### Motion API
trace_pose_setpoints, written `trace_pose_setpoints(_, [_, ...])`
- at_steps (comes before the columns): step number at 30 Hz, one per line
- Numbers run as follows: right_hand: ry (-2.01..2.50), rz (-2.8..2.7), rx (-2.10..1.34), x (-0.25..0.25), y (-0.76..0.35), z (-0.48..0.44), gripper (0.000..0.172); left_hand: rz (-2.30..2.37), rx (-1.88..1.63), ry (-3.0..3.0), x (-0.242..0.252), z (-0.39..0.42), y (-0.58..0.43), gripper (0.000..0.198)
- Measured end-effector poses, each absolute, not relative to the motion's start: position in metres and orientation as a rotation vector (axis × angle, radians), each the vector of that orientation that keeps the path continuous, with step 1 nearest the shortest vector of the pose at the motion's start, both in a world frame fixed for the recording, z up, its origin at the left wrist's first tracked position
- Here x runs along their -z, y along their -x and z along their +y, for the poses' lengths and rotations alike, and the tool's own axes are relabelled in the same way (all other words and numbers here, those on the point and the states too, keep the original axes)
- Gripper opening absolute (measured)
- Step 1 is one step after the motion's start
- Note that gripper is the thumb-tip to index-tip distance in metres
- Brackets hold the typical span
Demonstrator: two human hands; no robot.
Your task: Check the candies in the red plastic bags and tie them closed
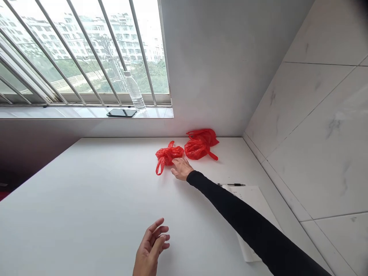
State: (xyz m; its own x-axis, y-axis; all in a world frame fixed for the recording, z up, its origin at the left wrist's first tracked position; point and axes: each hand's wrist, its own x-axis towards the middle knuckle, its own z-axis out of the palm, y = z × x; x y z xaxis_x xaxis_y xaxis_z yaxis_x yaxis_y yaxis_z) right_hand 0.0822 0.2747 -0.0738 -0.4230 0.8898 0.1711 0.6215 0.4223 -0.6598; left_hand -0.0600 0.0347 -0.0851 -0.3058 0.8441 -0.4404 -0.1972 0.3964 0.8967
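Observation:
Two knotted red plastic bags lie near the far edge of the white table (94, 184). My right hand (183, 169), in a black sleeve, reaches to the left red plastic bag (169, 154). Its fingertips are at that bag's right lower side, fingers extended and not wrapped round it; whether they touch it I cannot tell. Just behind the hand, against the wall, sits the right red plastic bag (197, 148), with more red plastic behind it. Nearer to me, my left hand (151, 245) hangs over the table, fingers curved and apart, holding nothing. What the bags contain is hidden.
Under my right arm lies an open notebook (260, 199), partly covered, with a black pen (235, 184) at its top edge. On the windowsill are a clear water bottle (133, 92) and a dark phone (121, 112). A tiled wall (322, 145) borders the table's right side.

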Motion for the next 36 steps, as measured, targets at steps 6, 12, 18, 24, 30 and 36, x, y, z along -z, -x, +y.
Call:
trace_pose_setpoints(6, [1.192,-2.132,-0.799,0.078,-0.136,0.185,0.027,1.626,-1.324,-0.623,0.076,0.037,0.062,0.055])
trace_pose_setpoints(12, [1.205,-2.027,-1.094,0.064,-0.202,0.072,0.024,1.71,-1.177,-1.229,0.065,0.031,0.036,0.05])
trace_pose_setpoints(18, [1.389,-2.047,-0.964,0.076,-0.199,0.051,0.007,1.592,-0.917,-1.589,0.07,0.022,0.007,0.021])
trace_pose_setpoints(24, [1.524,-1.934,-0.957,0.065,-0.241,0.048,0.012,1.877,-0.999,-1.4,0.064,0.028,0.035,0.023])
trace_pose_setpoints(30, [1.434,-1.837,-0.852,0.054,-0.251,0.039,0.036,1.789,-1.04,-1.703,0.057,0.025,0.03,0.05])
trace_pose_setpoints(36, [1.3,-1.799,-1.055,0.055,-0.227,0.038,0.015,1.665,-0.88,-2.067,0.057,0.025,0.025,0.014])
